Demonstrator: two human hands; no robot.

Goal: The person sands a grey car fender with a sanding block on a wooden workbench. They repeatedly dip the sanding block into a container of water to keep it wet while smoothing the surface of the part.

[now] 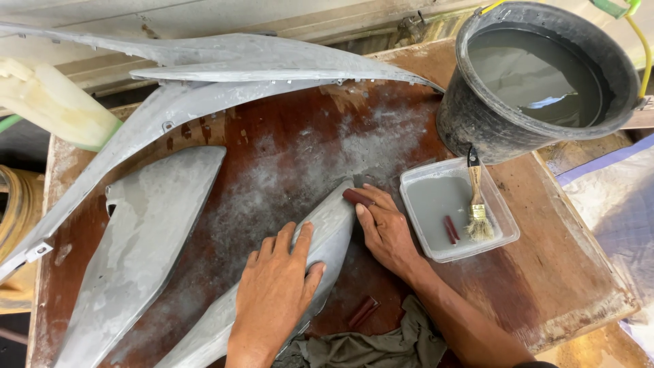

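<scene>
A long grey curved panel (334, 225) lies across a dusty brown board (286, 150). My left hand (276, 286) presses flat on the panel's middle, fingers spread. My right hand (385, 228) holds a small dark red sanding piece (357, 197) against the panel's upper end. Grey dust coats the panel and the wood around it.
A clear shallow tray (501, 238) of grey water holds a brush (477, 204) and a small red piece (451, 229). A black bucket (477, 116) of water stands at the back right. Other grey panels (146, 238) lie to the left. A cloth (375, 344) and another red piece (362, 311) sit near the front edge.
</scene>
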